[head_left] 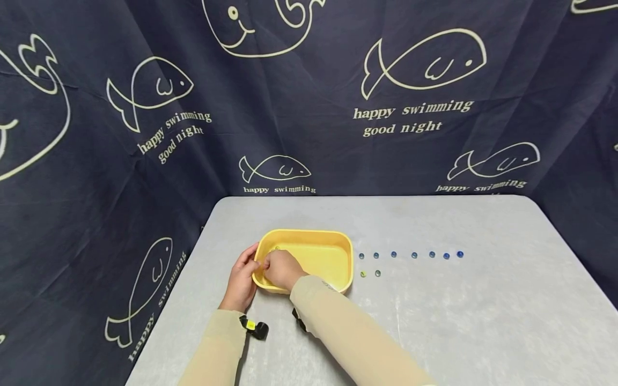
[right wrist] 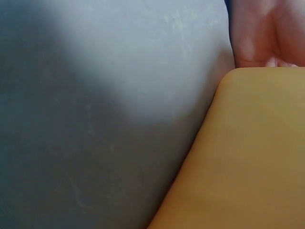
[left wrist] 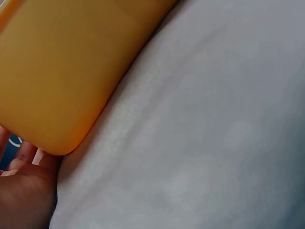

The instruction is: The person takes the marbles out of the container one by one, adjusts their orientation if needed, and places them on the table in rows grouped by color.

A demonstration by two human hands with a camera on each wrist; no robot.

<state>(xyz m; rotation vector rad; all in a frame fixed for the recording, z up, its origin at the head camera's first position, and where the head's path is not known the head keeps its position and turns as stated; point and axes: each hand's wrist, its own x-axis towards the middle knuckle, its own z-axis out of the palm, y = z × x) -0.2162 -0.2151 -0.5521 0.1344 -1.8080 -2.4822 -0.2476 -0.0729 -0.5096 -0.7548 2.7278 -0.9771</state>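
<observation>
A yellow plastic basin [head_left: 314, 234] stands on the table in the head view. My left hand [head_left: 241, 281] grips its left end, thumb over the rim and fingers along the outer wall. The left wrist view has that hand [left wrist: 28, 191] at the basin's corner [left wrist: 71, 86]. My right hand [head_left: 285, 269] reaches down inside the left part of the basin with curled fingers. Its fingertips are hidden, so I cannot tell whether they pinch anything. Just beyond them lies a small yellowish marble [head_left: 277, 248]. In the right wrist view, the basin's outer wall [right wrist: 257, 143] hides my right hand.
Right of the basin, several blue and grey-blue glass marbles [head_left: 414, 255] form a spaced row. Nearer me lie a yellow-green marble [head_left: 363, 274] and a greyish one [head_left: 378, 273]. The grey table [head_left: 483, 316] meets a dark fish-print curtain [head_left: 338, 161] at the back.
</observation>
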